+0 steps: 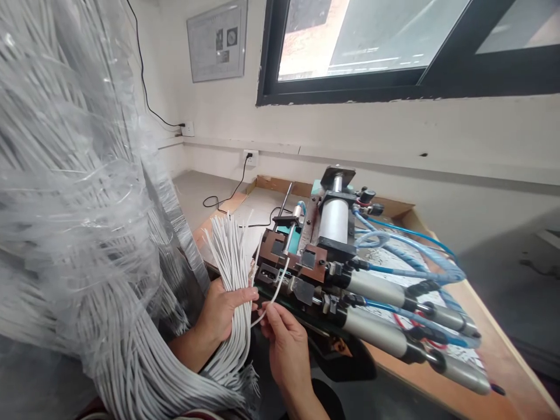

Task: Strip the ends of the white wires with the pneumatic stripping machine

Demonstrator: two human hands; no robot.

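The wrapped wire stack [74, 175] runs off the left and top edges, its strands blurred by cloudy film. Most fingers of the left hand [223, 312] are hidden behind the wire bundle [231, 256], where the near end of the single wire [280, 284] gets lost. The bottom edge cuts off the right hand's [286, 344] forearm. Print on the far framed notice [217, 44] is too small to read.
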